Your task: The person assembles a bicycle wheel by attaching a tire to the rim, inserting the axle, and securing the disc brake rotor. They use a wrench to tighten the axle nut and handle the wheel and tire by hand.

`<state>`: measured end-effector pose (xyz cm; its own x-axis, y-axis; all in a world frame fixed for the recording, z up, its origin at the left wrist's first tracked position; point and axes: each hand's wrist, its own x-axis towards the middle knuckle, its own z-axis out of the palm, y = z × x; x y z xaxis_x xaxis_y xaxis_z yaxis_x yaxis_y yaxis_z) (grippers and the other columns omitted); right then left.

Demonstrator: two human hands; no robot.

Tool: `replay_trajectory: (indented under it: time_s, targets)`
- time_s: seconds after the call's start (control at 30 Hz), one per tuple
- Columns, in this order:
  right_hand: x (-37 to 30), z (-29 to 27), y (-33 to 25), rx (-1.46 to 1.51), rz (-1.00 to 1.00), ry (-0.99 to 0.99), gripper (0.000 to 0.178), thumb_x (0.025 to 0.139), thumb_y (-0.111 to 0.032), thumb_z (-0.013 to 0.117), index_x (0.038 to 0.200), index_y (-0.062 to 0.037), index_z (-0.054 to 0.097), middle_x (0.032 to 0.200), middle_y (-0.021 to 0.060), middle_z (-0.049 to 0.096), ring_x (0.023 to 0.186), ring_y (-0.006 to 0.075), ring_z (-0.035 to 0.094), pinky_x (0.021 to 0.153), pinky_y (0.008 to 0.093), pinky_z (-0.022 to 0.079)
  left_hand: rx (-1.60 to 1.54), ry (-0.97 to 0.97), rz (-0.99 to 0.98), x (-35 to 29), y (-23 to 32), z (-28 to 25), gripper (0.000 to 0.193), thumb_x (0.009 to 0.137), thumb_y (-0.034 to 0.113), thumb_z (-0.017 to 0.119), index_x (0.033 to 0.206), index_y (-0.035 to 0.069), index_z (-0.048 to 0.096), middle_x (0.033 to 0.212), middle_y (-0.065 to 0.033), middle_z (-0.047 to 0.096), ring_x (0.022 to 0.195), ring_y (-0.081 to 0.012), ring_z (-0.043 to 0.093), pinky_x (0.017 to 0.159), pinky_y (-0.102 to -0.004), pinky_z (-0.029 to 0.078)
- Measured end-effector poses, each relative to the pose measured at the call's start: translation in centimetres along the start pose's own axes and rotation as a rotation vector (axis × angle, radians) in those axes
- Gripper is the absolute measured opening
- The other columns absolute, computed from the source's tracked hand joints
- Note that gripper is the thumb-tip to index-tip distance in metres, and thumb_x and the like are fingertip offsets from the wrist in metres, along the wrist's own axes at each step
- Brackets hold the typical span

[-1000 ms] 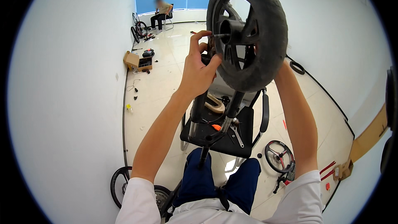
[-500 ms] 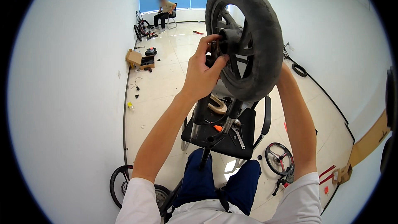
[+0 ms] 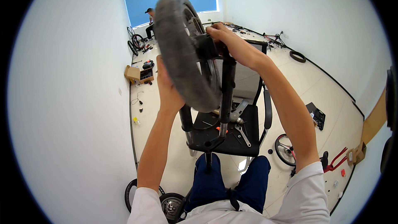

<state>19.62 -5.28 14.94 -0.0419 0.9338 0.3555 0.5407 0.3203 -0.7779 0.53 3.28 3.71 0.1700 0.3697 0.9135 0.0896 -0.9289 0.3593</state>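
A small wheel with a worn, dark tyre (image 3: 166, 37) stands tilted in front of me, above an upturned black fork (image 3: 227, 87). My left hand (image 3: 169, 87) grips the wheel's lower left side; its fingertips are hidden behind the tyre. At the hub, my right hand (image 3: 234, 43) has its fingers curled over the axle end beside the top of the right fork leg. Whether the axle sits in the fork ends I cannot tell. Below, a black chair seat (image 3: 222, 141) carries an adjustable wrench (image 3: 243, 135), an orange piece (image 3: 222, 130) and other small parts.
Left on the floor lies an open cardboard box (image 3: 132, 73). To the right are an open black tool case (image 3: 317, 116), a spoked wheel (image 3: 284, 149), a red fork (image 3: 338, 160) and a loose tyre (image 3: 297, 56). A person (image 3: 150, 23) sits at the far left.
The wheel has swung left and turned. My left hand has left the hub for the tyre's left side; my right hand has come from behind the tyre onto the hub.
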Motion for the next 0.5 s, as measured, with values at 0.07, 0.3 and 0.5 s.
replay_trajectory:
  time_s: [0.07, 0.3, 0.5]
  targets:
    - [0.2, 0.3, 0.5, 0.064, -0.111, -0.026, 0.058, 0.089, -0.052, 0.052, 0.126, -0.0083, 0.043, 0.092, 0.0033, 0.05, 0.083, 0.0126, 0.047, 0.078, 0.0263, 0.035, -0.02, -0.09, -0.196, -0.8, -2.4, -0.6, 0.038, 0.088, 0.017, 0.065, 0.123, 0.005, 0.056, 0.118, -0.0113, 0.06, 0.107, -0.0243, 0.056, 0.093, -0.0353, 0.04]
    - [0.2, 0.0, 1.4, 0.07, -0.151, -0.078, 0.045, 0.092, -0.03, 0.057, 0.126, -0.004, 0.045, 0.095, 0.006, 0.057, 0.084, 0.0132, 0.053, 0.079, 0.0294, 0.044, -0.081, -0.099, -0.415, -0.8, -1.2, -0.6, 0.039, 0.09, 0.014, 0.06, 0.128, 0.008, 0.056, 0.122, -0.0084, 0.059, 0.114, -0.0232, 0.054, 0.101, -0.0371, 0.037]
    - [0.4, -0.3, 2.5, 0.193, -0.208, -0.055, 0.031, 0.093, -0.023, 0.057, 0.112, 0.0019, 0.06, 0.084, 0.0028, 0.06, 0.074, 0.0114, 0.06, 0.075, 0.0283, 0.048, -0.32, -0.009, 0.111, 0.9, 2.6, -1.5, 0.05, 0.081, 0.015, 0.067, 0.125, 0.001, 0.048, 0.116, -0.0108, 0.051, 0.109, -0.0243, 0.053, 0.097, -0.0364, 0.039]
